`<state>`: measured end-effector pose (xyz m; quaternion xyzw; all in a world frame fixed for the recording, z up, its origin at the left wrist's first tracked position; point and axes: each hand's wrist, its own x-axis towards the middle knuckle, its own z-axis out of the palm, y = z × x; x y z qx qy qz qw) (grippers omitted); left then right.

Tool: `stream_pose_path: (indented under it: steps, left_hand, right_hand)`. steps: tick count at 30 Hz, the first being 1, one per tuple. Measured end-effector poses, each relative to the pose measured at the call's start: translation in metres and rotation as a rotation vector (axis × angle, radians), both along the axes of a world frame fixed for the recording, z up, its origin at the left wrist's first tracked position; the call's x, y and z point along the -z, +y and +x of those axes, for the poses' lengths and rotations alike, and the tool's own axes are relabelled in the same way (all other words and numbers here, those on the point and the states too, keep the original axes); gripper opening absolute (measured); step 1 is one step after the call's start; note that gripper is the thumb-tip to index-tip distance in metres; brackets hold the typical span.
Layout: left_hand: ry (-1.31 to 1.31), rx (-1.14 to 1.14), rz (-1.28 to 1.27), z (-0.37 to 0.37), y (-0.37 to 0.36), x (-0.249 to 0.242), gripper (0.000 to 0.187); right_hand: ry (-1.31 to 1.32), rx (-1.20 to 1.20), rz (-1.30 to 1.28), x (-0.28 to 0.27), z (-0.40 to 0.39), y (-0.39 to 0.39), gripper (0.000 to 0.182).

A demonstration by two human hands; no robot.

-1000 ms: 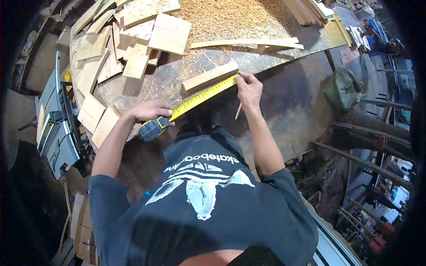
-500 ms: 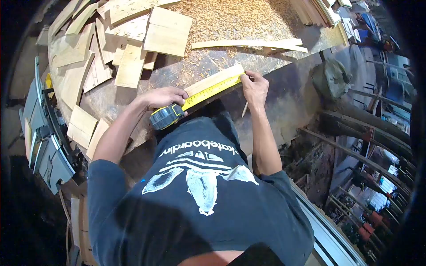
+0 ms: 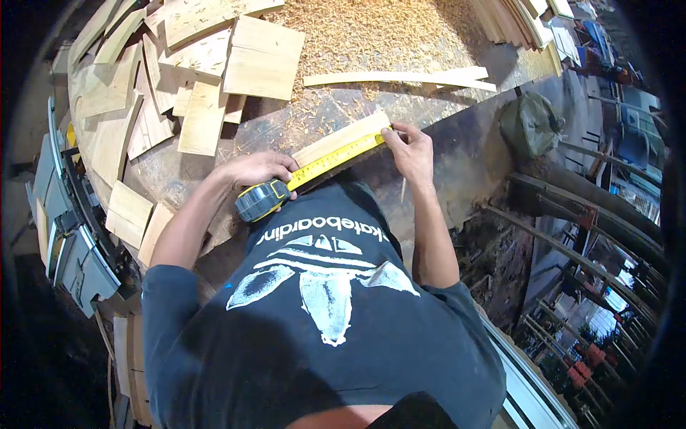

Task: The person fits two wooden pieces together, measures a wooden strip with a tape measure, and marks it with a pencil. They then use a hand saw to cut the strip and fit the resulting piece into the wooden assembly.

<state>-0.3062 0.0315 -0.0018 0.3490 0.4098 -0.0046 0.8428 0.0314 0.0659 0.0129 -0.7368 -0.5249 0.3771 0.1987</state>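
A yellow tape measure blade point(image 3: 339, 155) lies stretched along the near edge of a short pale board point(image 3: 343, 138). My left hand point(image 3: 259, 170) is closed at the blade's inner end, fingers on the board, with the black and yellow tape measure case point(image 3: 261, 201) just below it. At the board's far right end my right hand point(image 3: 412, 153) pinches the tip of the blade between thumb and fingers. A thin pencil-like stick point(image 3: 403, 190) pokes out under my right hand; how it is held is hidden.
Several wood offcuts point(image 3: 263, 57) pile up on the workbench point(image 3: 264, 129) at the upper left. Shavings point(image 3: 379, 36) cover its back. Two thin strips point(image 3: 400, 77) lie across each other beyond the board. A greenish bag point(image 3: 530, 125) sits at the right.
The board, tape and both hands appear slightly lower and further left in view, while the bench pieces shift a little too. Both hands keep their hold on the tape measure.
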Motion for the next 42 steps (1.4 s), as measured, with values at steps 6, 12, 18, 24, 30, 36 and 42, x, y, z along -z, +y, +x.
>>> stream_pose_path:
  steps: [6,12,18,24,30,36,42]
  left_hand:
    - [0.029,0.054,0.114,0.000,-0.001,0.003,0.034]
    - [0.080,0.086,0.246,-0.001,-0.009,0.011,0.035]
    - [0.095,0.081,0.276,0.002,-0.007,0.007,0.037]
    - [0.139,0.081,0.387,0.000,-0.012,0.008,0.040]
    - [0.165,0.159,0.540,0.001,-0.012,0.013,0.043]
    - [0.169,0.079,0.393,0.001,-0.013,0.015,0.043]
    - [0.167,0.091,0.442,0.001,-0.013,0.016,0.041]
  right_hand:
    - [0.096,-0.083,-0.030,0.004,0.011,-0.006,0.055]
    - [0.087,-0.119,-0.026,-0.009,0.006,-0.003,0.057]
    - [0.176,-0.107,0.322,-0.001,0.032,0.010,0.082]
    - [1.648,0.356,-0.136,-0.045,0.054,0.026,0.031]
    - [1.739,0.374,-0.274,-0.057,0.015,0.016,0.046]
    - [1.797,0.043,-0.164,-0.063,0.034,0.032,0.069]
    - [1.493,0.342,-0.048,-0.061,0.021,0.028,0.042]
